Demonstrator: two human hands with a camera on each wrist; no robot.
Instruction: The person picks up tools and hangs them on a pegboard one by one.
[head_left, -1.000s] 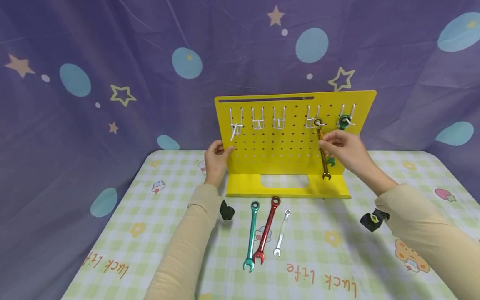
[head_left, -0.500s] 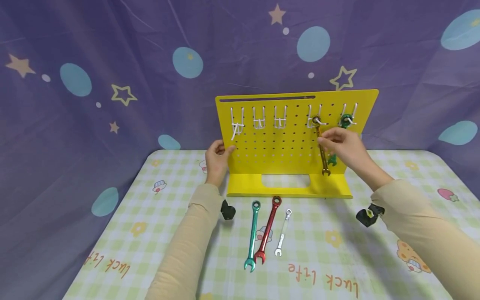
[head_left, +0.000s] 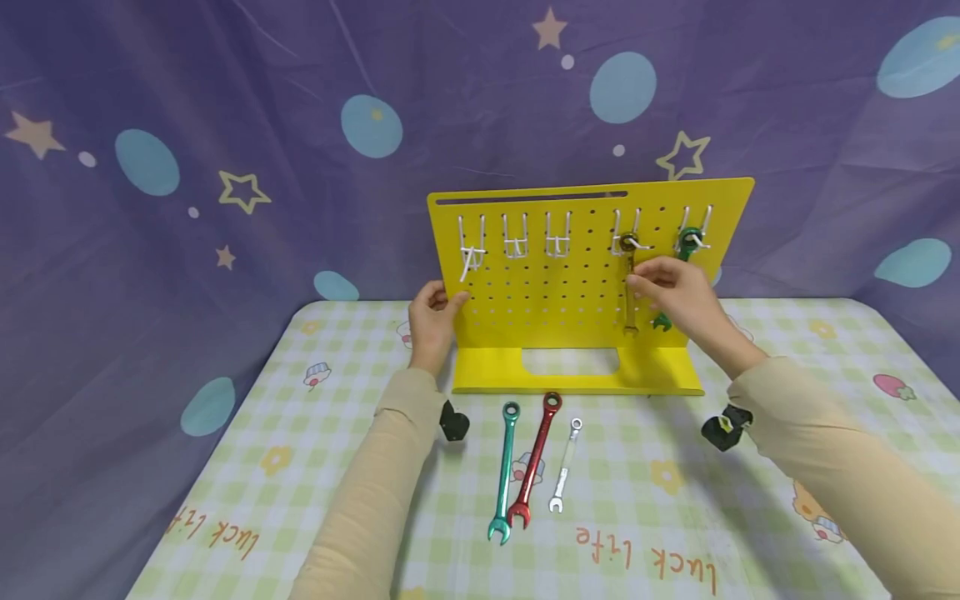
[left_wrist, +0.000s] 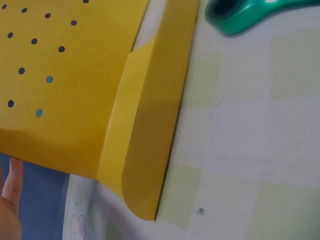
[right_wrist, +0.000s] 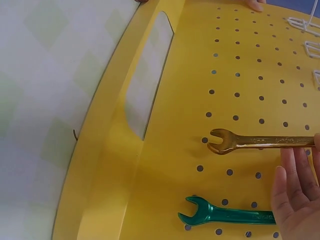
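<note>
A yellow pegboard (head_left: 547, 308) stands upright on the table. At its left edge my left hand (head_left: 433, 325) grips it, thumb in front and fingers behind. My right hand (head_left: 678, 296) pinches the shaft of a gold combination wrench (right_wrist: 265, 142), whose ring end sits on a white hook (head_left: 637, 243). The wrench hangs nearly straight down, its open end close to the board. To its right a green combination wrench (right_wrist: 225, 215) hangs from another hook, partly hidden by my right hand in the head view.
Three wrenches lie on the checkered tablecloth before the board: a teal one (head_left: 505, 471), a red one (head_left: 536, 458) and a small silver one (head_left: 566, 467). Bare white hooks (head_left: 516, 247) hold the board's left half. A patterned purple curtain (head_left: 225, 83) hangs behind.
The gold wrench's ring has moved back along the hook toward the board, and its lower end has swung left to hang straighter. My right hand moved slightly left with it; my left hand stayed put.
</note>
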